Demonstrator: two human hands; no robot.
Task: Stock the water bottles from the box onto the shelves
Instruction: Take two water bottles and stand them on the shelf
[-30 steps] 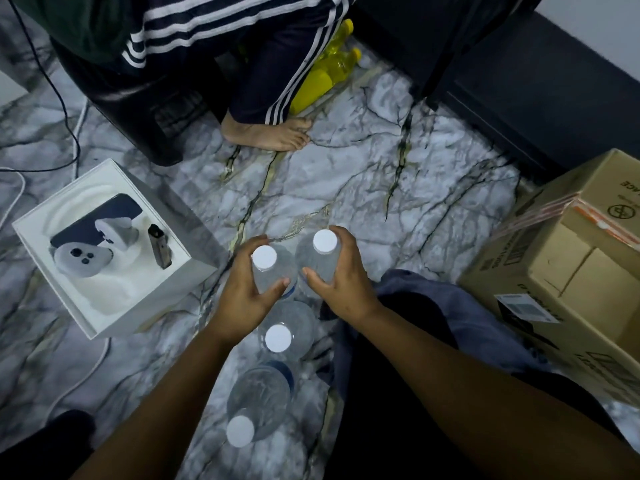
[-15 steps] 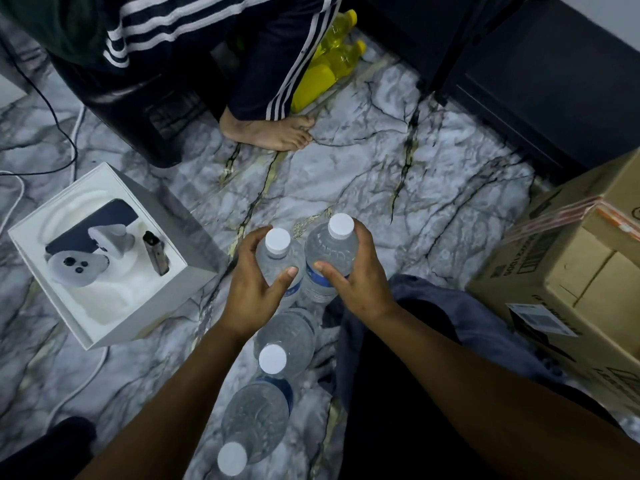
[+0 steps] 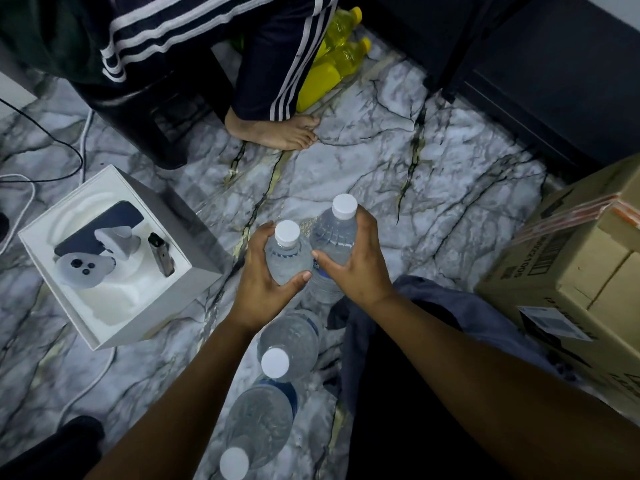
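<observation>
Left hand (image 3: 263,282) and right hand (image 3: 360,268) each grip a white-capped, blue-labelled bottle (image 3: 334,237).

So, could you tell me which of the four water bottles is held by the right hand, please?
The tallest-standing bottle, farthest from the person: the right hand curls around it. The left hand holds its neighbour; the two nearer bottles are untouched.

Little can be read. On the cardboard box (image 3: 568,271), on its side face below the orange tape (image 3: 575,216), stands a printed barcode (image 3: 550,252) with digits beside it, upside down and too blurred to read surely. Lower on the same box, a white shipping label (image 3: 550,323) carries print too small to read. The bottle labels show no legible words.
</observation>
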